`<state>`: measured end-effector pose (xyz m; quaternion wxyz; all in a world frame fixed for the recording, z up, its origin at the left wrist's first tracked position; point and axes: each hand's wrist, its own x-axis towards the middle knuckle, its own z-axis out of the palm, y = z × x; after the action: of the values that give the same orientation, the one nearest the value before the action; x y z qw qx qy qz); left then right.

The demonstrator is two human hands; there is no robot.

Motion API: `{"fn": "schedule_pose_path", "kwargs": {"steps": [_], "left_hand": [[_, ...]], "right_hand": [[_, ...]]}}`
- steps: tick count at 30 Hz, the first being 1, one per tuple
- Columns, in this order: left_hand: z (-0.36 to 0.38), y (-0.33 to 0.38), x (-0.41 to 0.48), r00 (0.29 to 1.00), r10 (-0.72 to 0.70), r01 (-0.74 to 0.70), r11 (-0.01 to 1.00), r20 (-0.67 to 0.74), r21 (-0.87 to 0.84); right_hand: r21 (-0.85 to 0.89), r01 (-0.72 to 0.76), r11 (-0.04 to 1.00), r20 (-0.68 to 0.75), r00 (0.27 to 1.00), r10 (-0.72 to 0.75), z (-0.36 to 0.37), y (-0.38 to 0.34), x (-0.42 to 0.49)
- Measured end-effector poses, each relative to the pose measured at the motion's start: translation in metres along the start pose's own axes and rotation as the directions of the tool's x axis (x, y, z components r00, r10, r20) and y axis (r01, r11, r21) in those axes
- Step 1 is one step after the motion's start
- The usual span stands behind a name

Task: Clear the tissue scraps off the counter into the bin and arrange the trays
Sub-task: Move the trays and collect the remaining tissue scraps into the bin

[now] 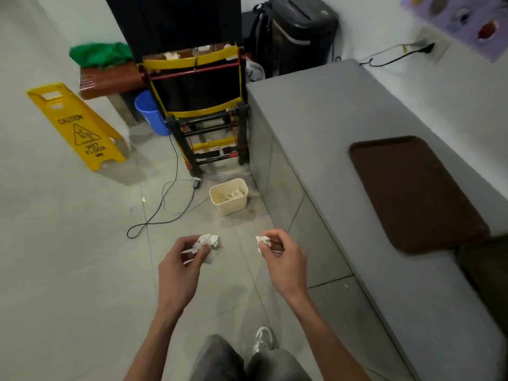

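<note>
From the head camera: left hand (182,266) clutches a crumpled tissue wad (208,244), right hand (283,259) pinches a smaller scrap (263,241), both over the floor. Cream bin (229,197) sits ahead (scraps inside); a brown tray (412,193) lies on the grey counter (330,119).

Thin, crumpled white paper is seen in the tissue wad (207,247) and the smaller tissue scrap (264,241) at lower centre. The bin (230,205) at centre is made of smooth cream plastic. The counter (343,149) on the right is finished in smooth, matt grey. The tray (412,193) on it appears as dark brown plastic, matt and finely grained. The floor (82,257) is laid in grey tiles of low gloss. At upper left, glossy yellow plastic is shown by the wet-floor sign (79,127), soft green cloth (100,53) is seen, and the bucket (151,111) is of smooth blue plastic.
</note>
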<state>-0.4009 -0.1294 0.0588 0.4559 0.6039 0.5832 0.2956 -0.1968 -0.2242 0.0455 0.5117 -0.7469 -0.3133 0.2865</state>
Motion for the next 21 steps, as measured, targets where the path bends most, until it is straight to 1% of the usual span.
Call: {"fn": "schedule_pose_path", "kwargs": {"steps": [5,10,15,21], "left_hand": [[0.001,-0.013,0.1,0.998,-0.051,0.051,0.999,0.033,0.014],[0.014,-0.036,0.229,0.989,-0.103,0.099,0.994,0.102,0.042],[0.038,-0.072,0.347,0.977,-0.139,0.11,0.979,0.164,0.174],[0.087,-0.141,0.456,0.948,-0.216,0.129,0.932,0.234,0.34]], "right_hand": [[-0.061,-0.016,0.998,0.02,1.0,0.017,0.053,0.011,0.082],[-0.115,-0.113,0.987,0.008,0.993,0.115,0.118,0.037,0.17],[-0.096,-0.228,0.969,-0.039,0.974,0.225,0.182,0.073,0.254],[-0.197,-0.306,0.931,-0.056,0.952,0.301,0.247,0.145,0.35]]}}
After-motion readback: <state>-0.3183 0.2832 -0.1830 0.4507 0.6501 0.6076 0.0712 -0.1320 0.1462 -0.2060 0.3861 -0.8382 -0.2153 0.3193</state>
